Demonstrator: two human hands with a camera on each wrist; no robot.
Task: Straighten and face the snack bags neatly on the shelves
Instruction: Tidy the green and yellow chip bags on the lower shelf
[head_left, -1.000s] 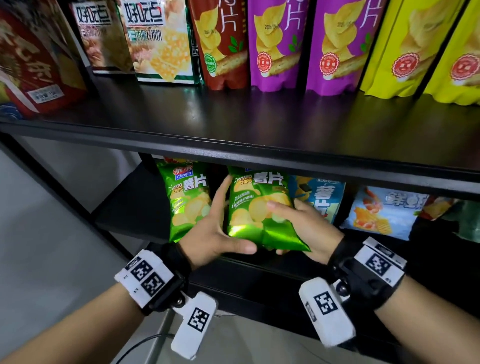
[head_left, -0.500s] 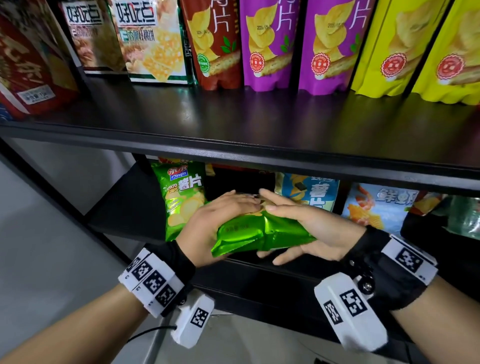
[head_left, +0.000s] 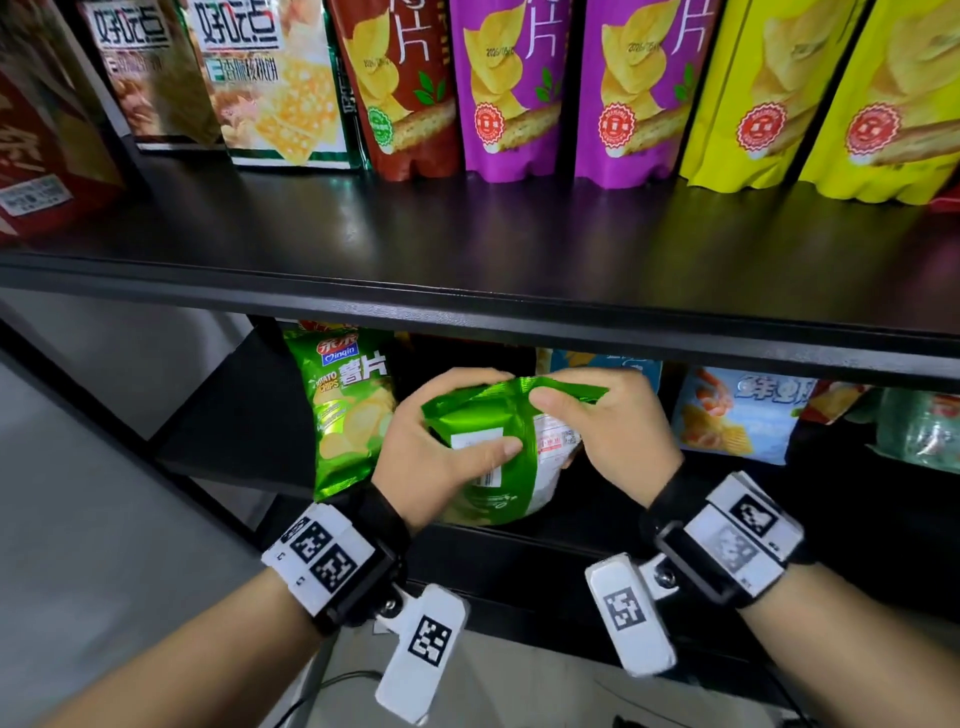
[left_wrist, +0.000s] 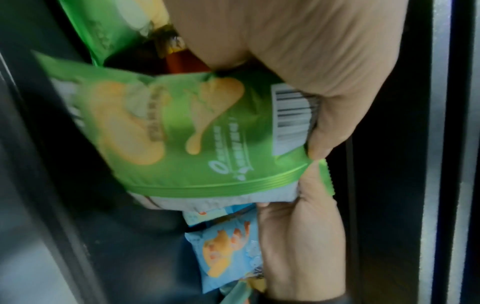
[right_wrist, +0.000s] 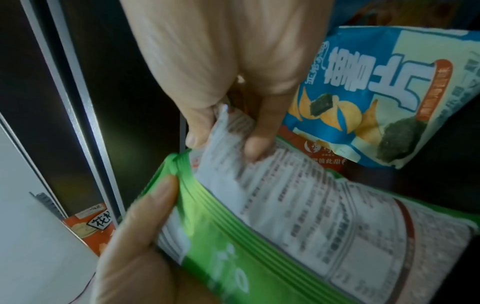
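The left hand (head_left: 441, 457) is gripping the green chip bag (head_left: 498, 467) from its left side, thumb lying across the white barcode label, while the right hand (head_left: 613, 431) is pinching the crimped top seal between thumb and fingertips. The bag is being held at the front of the lower shelf (head_left: 519, 540), just right of a matching green bag (head_left: 348, 410) standing face out, and in front of a blue chip bag (head_left: 597, 364).

It is showing its back: glossy green foil, a white panel of small print, a barcode, ribbed seams at the ends. The printed front is facing away, so it probably needs turning before it is faced.

It is likely light and puffy with air, its foil slick and crinkly, its contents easy to crush. Taking it by the crimped seal and the side edges looks safest, since squeezing the belly could break the chips or let it slip.

On the upper shelf (head_left: 467, 270), red, purple and yellow pouches are standing upright in a row.
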